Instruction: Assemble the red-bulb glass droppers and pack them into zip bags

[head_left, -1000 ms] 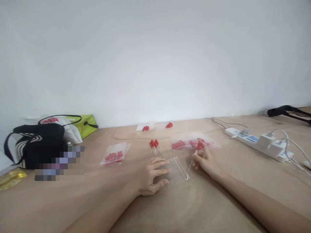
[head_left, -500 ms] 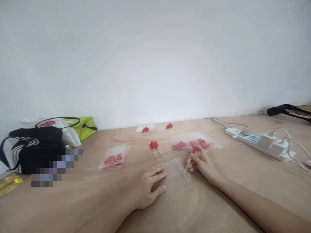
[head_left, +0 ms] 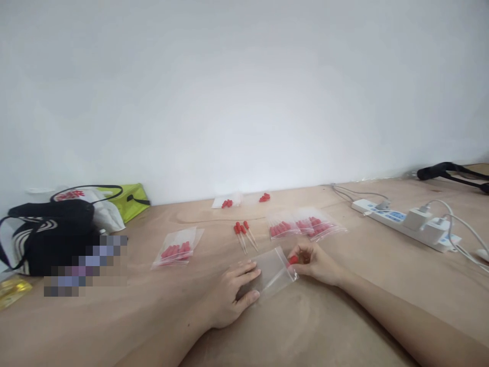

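Observation:
A clear zip bag [head_left: 270,270] lies flat in front of me, its zip edge to the right. My left hand [head_left: 239,293] rests on the bag's left side, fingers apart. At the bag's right edge my right hand [head_left: 311,262] pinches a red-tipped stick [head_left: 293,260]; its thin shaft points left at the bag's mouth, part of it seemingly inside. Several red-tipped sticks [head_left: 244,233] lie loose behind the bag. Filled bags of red-tipped pieces lie at the left [head_left: 176,251] and behind my right hand [head_left: 313,225].
Two small bags with red pieces [head_left: 226,203] [head_left: 264,197] lie near the wall. A white power strip [head_left: 401,223] with plugs and cables is at the right, a black object [head_left: 443,172] beyond it. Black [head_left: 57,234] and green [head_left: 133,196] bags stand at the left.
My right hand has lowered and turned the red-tipped stick from a steep tilt to nearly flat at the bag's mouth. My left hand has barely moved.

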Tool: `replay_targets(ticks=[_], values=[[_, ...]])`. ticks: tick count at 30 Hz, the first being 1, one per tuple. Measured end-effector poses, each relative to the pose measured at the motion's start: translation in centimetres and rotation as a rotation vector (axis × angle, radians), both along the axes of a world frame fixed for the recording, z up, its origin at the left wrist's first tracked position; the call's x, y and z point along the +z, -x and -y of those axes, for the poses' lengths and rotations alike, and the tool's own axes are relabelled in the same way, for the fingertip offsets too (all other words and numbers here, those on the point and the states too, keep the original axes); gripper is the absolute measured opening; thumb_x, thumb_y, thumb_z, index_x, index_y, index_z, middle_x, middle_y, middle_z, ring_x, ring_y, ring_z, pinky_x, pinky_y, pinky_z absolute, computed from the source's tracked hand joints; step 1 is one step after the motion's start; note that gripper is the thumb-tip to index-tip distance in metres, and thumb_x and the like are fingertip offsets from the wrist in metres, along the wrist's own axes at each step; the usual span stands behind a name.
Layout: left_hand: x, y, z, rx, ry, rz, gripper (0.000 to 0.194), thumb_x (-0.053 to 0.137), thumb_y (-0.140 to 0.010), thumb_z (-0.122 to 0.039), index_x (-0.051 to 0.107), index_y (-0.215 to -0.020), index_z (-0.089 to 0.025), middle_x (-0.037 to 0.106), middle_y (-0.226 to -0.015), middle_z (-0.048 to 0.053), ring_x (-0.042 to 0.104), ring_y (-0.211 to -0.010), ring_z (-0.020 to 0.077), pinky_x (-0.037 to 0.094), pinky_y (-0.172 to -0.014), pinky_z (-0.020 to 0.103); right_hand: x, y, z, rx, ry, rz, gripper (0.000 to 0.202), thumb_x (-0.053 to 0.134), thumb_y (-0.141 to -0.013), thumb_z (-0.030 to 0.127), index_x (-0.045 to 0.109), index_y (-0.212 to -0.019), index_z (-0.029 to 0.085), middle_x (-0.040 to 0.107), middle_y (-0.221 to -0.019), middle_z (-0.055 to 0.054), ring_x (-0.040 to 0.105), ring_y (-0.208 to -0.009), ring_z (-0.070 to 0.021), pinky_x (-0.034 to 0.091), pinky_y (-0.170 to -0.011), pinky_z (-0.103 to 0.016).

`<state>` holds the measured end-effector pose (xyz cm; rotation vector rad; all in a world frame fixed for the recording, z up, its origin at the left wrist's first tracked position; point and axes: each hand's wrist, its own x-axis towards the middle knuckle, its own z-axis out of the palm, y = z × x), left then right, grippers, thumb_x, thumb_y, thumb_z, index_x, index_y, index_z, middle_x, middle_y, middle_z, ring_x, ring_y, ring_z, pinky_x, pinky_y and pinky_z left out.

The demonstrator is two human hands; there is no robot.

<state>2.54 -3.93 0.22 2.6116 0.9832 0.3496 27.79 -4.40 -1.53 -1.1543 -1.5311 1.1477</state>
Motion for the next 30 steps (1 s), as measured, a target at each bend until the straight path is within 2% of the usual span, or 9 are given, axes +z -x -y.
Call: replay_targets(ticks=[5,11,18,23,27,30], values=[[0.3,0.0,0.1,-0.012,0.035,0.006,0.040,0.045,-0.083,-0.038,0.046,-0.121,-0.027,0.040,-0.132,0.003,0.035,-0.121,0.0224,0.029,-0.100,0.044,-0.1,-0.7,-0.3,0.090,0.021,0.015,0.032,0.074,-0.050,0.036,0.050,-0.057,0.015,0.047,-0.051,0.006,0.039,-0.047,-0.0049,0.029,-0.045,-0.019],[0.1,0.1,0.0,-0.023,0.029,0.021,0.041,0.046,-0.083,-0.039,0.046,-0.122,-0.026,0.039,-0.133,0.004,0.034,-0.122,0.0230,0.029,-0.099,0.043,0.1,-0.5,-0.1,0.060,-0.005,0.118,0.027,0.071,-0.053,0.038,0.055,-0.055,0.017,0.033,-0.042,0.009,0.028,-0.041,-0.0043,0.022,-0.041,-0.019],[0.1,-0.1,0.0,-0.023,0.010,0.006,0.040,0.047,-0.082,-0.033,0.047,-0.121,-0.025,0.041,-0.131,0.005,0.036,-0.120,0.0229,0.030,-0.099,0.043,0.1,0.1,0.4,0.163,0.044,0.075,0.025,0.071,-0.055,0.034,0.063,-0.072,0.017,0.045,-0.050,0.006,0.035,-0.044,-0.0055,0.026,-0.042,-0.019],[0.2,0.0,0.0,-0.027,-0.004,-0.014,0.040,0.044,-0.084,-0.035,0.046,-0.122,-0.025,0.040,-0.132,0.005,0.035,-0.121,0.0229,0.030,-0.099,0.043,0.4,-0.3,0.3,0.213,0.053,0.022,0.019,0.067,-0.061,0.033,0.060,-0.066,0.016,0.048,-0.054,0.005,0.039,-0.044,-0.0049,0.030,-0.041,-0.018],[0.4,0.0,0.1,-0.043,-0.006,-0.047,0.039,0.039,-0.087,-0.035,0.044,-0.123,-0.025,0.039,-0.133,0.005,0.033,-0.122,0.0224,0.028,-0.100,0.043,0.8,-0.2,0.5,0.243,0.036,-0.135,0.024,0.070,-0.057,0.034,0.054,-0.061,0.016,0.054,-0.079,0.001,0.048,-0.048,-0.0047,0.039,-0.045,-0.020],[0.4,0.0,0.1,-0.060,-0.012,-0.051,0.039,0.038,-0.087,-0.035,0.042,-0.124,-0.026,0.038,-0.134,0.004,0.033,-0.122,0.0225,0.027,-0.101,0.043,0.7,0.1,0.9,0.312,0.104,-0.196,0.027,0.070,-0.058,0.033,0.051,-0.066,0.016,0.058,-0.072,0.001,0.055,-0.054,-0.0083,0.043,-0.053,-0.023]])
